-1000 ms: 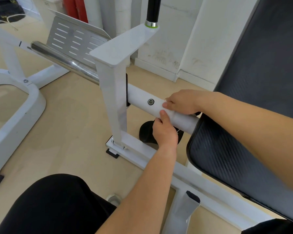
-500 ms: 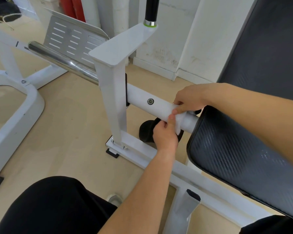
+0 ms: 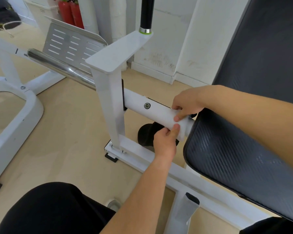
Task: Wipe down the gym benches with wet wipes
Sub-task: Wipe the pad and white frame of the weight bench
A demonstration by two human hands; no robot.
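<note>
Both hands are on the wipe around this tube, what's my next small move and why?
Probably slide the wipe along the tube toward the bolt: left hand and right hand pinch it at the pad end, and the stretch by the bolt lies bare.

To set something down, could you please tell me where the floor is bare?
Bare beige floor lies between the white upright post and curved white frame. Crowded: left hand and right hand on the white tube beside the black padded bench.
</note>
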